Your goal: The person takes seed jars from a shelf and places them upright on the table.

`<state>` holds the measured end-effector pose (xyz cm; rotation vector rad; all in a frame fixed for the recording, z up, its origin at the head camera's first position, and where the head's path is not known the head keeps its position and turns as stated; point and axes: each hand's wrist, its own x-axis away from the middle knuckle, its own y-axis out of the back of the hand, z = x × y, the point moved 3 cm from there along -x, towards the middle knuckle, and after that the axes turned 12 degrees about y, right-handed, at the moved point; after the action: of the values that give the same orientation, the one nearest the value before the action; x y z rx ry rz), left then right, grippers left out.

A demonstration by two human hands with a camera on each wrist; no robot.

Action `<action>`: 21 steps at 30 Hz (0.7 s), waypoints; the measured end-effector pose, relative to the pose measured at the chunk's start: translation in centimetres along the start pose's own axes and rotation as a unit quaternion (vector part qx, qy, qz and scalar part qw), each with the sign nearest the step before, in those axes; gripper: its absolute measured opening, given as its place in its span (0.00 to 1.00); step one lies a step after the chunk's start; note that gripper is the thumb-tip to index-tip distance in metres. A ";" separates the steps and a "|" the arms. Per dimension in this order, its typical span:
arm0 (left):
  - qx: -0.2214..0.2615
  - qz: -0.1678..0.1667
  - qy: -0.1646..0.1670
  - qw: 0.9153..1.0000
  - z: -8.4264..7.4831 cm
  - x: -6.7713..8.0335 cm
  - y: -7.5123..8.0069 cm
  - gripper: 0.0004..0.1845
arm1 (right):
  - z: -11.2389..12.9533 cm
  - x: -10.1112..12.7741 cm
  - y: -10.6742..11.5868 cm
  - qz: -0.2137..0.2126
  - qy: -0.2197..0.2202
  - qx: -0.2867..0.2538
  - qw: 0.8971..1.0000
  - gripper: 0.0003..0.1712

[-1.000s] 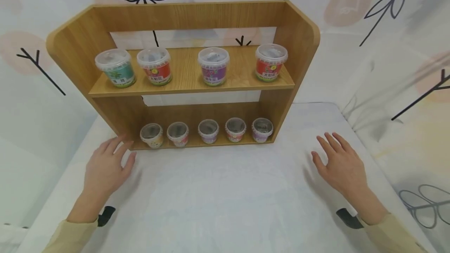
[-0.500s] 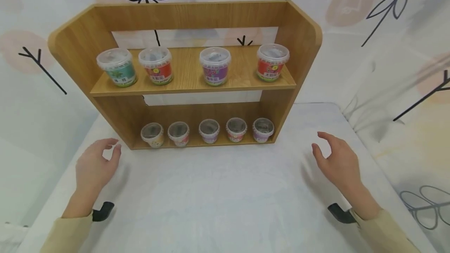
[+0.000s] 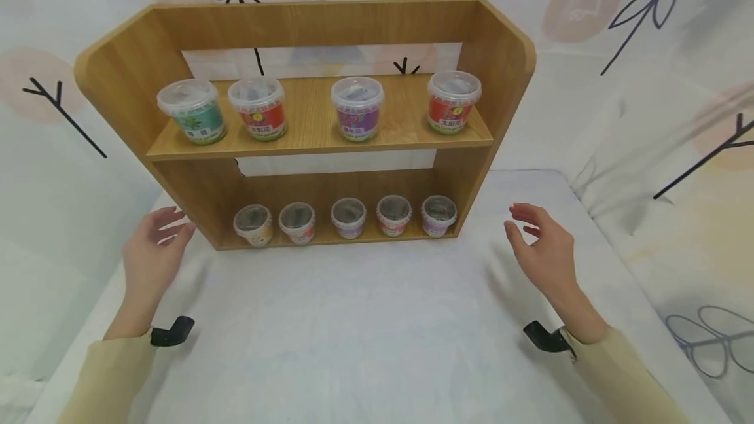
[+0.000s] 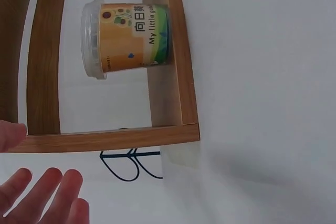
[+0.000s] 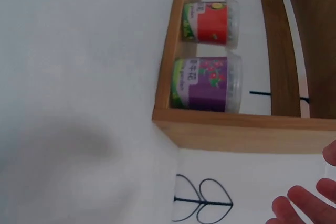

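Observation:
A two-tier wooden shelf holds lidded plastic cups. My left hand hovers beside its lower left corner, fingers loosely bent, holding nothing. In the left wrist view, thumb and fingers appear around the side panel's edge; contact cannot be told. An orange-labelled cup sits nearest that panel. Off the shelf's right side, my right hand is also empty, its fingers gently curved. The right wrist view catches its fingertips apart from the panel, with a purple-labelled cup at that end.
The upper tier carries a teal cup, a red cup, a purple cup and another red cup. Several cups line the lower tier. A white-covered table extends in front; patterned cloth walls stand behind and beside.
My left hand has shifted left, away from the shelf's lower corner. My right hand has moved left and slightly up, closer to the shelf. Fingers of both hands are more bent; the cups stay put.

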<state>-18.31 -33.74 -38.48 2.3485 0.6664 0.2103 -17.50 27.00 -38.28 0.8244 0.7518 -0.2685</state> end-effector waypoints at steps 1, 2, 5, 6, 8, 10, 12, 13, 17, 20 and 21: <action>0.005 0.003 0.003 1.000 0.0 -0.2 -0.1 0.32 | 0.0 -0.2 -0.2 -0.004 -0.003 -0.011 1.000 0.19; 0.010 0.007 0.006 1.000 -0.1 -0.4 -0.1 0.33 | 0.0 -0.4 -0.5 -0.007 -0.007 -0.019 1.000 0.19; 0.022 0.017 0.013 1.000 -0.2 -0.9 -0.4 0.36 | 0.0 -1.0 -1.2 -0.019 -0.015 -0.046 0.999 0.20; 0.025 0.019 0.014 0.999 -0.3 -1.0 -0.5 0.36 | 0.0 -1.3 -1.5 -0.022 -0.017 -0.053 0.998 0.20; 0.031 0.021 0.017 0.999 -0.5 -1.3 -0.6 0.38 | 0.0 -1.7 -2.1 -0.026 -0.023 -0.060 0.998 0.21; 0.035 0.020 0.016 0.999 -0.6 -1.5 -0.8 0.38 | 0.0 -2.2 -2.7 -0.028 -0.030 -0.073 0.997 0.21; 0.038 0.019 0.012 0.999 -0.8 -1.7 -0.8 0.37 | 0.1 -2.7 -3.3 -0.027 -0.038 -0.082 0.996 0.22; 0.038 0.018 0.009 0.999 -0.8 -1.8 -0.8 0.37 | 0.2 -2.9 -3.6 -0.026 -0.042 -0.087 0.995 0.22; 0.033 0.015 0.007 0.999 -1.0 -1.9 -0.9 0.35 | 0.7 -3.7 -4.4 -0.031 -0.052 -0.104 0.993 0.23; 0.044 0.020 0.027 0.998 -0.9 -2.0 -1.0 0.34 | 0.9 -4.1 -4.8 -0.040 -0.059 -0.110 0.991 0.23; 0.052 0.021 0.036 0.998 -0.8 -2.0 -1.1 0.33 | 0.9 -4.2 -5.0 -0.043 -0.060 -0.109 0.991 0.23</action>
<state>-20.76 -33.62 -38.51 2.4656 0.6762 0.2860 -22.51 22.77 -37.73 0.5651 0.6905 -0.3036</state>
